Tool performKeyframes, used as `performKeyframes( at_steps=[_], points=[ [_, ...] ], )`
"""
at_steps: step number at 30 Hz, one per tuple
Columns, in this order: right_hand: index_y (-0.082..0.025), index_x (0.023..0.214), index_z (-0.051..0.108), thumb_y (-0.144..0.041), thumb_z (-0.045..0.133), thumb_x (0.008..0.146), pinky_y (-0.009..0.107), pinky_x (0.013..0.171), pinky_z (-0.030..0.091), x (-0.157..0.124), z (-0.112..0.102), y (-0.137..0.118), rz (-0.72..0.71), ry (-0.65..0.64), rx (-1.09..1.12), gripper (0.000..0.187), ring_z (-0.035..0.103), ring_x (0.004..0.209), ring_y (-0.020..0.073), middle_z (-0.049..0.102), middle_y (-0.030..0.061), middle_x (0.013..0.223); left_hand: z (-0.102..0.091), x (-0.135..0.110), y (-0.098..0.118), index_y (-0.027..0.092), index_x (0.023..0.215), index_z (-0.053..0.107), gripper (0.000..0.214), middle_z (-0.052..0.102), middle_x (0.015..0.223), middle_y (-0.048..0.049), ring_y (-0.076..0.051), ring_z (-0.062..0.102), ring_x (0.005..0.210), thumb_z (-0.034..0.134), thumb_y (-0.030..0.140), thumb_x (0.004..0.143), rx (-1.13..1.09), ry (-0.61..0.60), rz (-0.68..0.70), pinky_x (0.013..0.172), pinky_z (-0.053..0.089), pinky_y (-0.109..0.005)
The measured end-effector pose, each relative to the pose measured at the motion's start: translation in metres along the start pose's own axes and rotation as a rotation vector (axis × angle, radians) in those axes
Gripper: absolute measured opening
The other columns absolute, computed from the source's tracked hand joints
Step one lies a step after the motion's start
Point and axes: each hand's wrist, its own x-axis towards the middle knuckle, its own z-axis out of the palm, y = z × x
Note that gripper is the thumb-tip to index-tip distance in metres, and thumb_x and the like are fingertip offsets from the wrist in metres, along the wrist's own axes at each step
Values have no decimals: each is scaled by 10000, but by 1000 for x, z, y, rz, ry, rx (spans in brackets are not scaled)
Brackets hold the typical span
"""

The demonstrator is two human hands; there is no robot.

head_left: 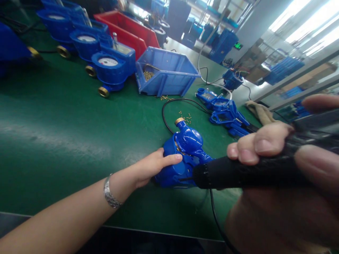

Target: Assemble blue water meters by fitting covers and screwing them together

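Note:
On the green bench lies a blue water meter [189,139], turned so its rounded body and brass threaded end face up. My left hand [155,164] grips the meter's blue housing from the left, thumb laid across it. A black electric screwdriver [238,173] is held in my right hand [272,148], with fingers wrapped round its body. Its nose is at the right side of the meter; the tip is largely hidden, so contact cannot be made out. Loose small brass screws [186,118] lie just behind the meter.
A blue bin [169,83] holding brass screws stands at the back, beside a red bin [119,28]. Several finished-looking blue meters [108,70] line the back left. Blue plastic housings [222,109] and a black cable [166,113] lie to the right.

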Motion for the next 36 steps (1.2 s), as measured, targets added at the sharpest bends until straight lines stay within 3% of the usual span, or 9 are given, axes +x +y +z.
performKeyframes(
  at_steps=[3,7,14,22,26,30,33,36],
  points=[
    [-255,932,536,-217,594,728,350,573,486,6,6,8,-21,-7,261,216,535,542,156,531,-25,644,2,0,-1,133,1125,569,505,686,1055,-100,-265,633,966,710,284,665,18,43,33,810,499,-345],
    [-224,914,520,-114,600,679,312,507,454,7,12,21,47,1,362,271,522,490,136,541,-39,596,4,2,-6,114,1067,613,423,707,961,-85,-249,641,913,651,253,669,18,44,128,801,489,-325],
    [-208,925,519,-201,587,729,310,524,473,2,13,23,62,12,340,208,523,493,124,531,-33,610,8,5,-8,103,1109,560,547,676,1013,-120,-262,624,891,652,276,598,39,158,84,800,476,-355],
    [-226,940,521,-282,672,725,296,518,488,1,12,22,63,-12,262,269,509,504,118,514,-37,606,8,5,-8,117,1098,529,551,665,1014,-135,-284,623,905,665,287,592,4,171,56,815,471,-385],
    [-216,942,522,-228,647,729,303,505,487,0,12,22,74,-32,306,248,518,498,128,525,-30,596,8,4,-7,101,1106,538,555,669,1017,-137,-271,623,897,659,280,595,32,160,54,800,476,-361],
    [-196,1043,496,-165,593,762,307,547,475,1,13,28,18,-34,387,299,536,528,128,550,-28,631,6,4,-3,129,1110,568,490,678,1043,-97,-241,626,939,633,280,649,61,42,75,812,477,-316],
    [-196,1051,487,-176,614,747,313,567,467,2,12,31,30,-55,407,330,541,543,129,566,-31,640,3,3,0,125,1164,537,519,666,1091,-102,-235,615,997,608,349,702,213,2,43,839,480,-310],
    [-208,1054,492,-173,626,733,303,565,472,1,9,27,46,-106,428,350,548,561,128,575,-27,653,-4,4,8,77,1108,574,575,692,998,-139,-251,649,900,432,538,795,636,119,63,737,517,-336]
  ],
)
